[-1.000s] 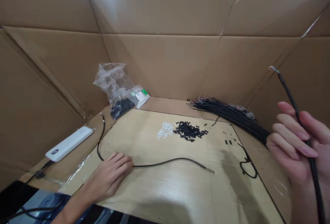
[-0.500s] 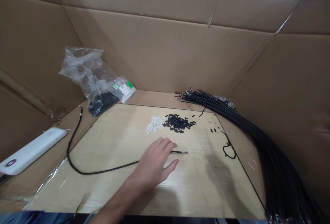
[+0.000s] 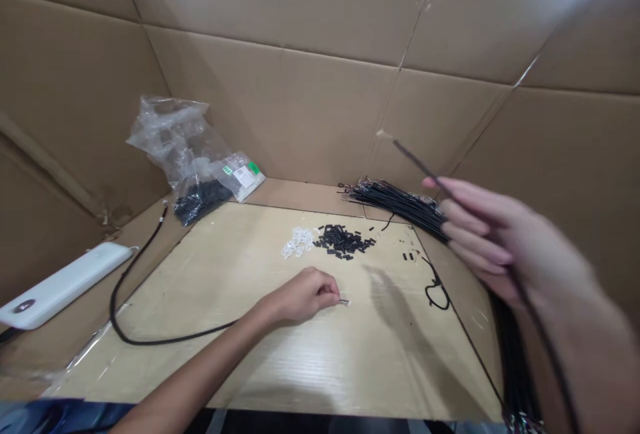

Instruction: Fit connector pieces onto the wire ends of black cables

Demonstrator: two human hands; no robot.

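Two hands on cables, left hand [image 3: 305, 295] pinching cable end [image 3: 344, 302], connector piles [image 3: 330, 242] beyond

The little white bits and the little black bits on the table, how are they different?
The white bits make a small pile on the left; the black bits make a bigger, more spread-out pile to their right. The white bits sit bunched together, while a few black bits lie scattered off toward the cable bundle. Both are tiny pieces lying loose on the wooden table.

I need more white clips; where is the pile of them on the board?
White clips: head view, middle of the wooden board, touching the black pieces on their left, beyond the left hand.
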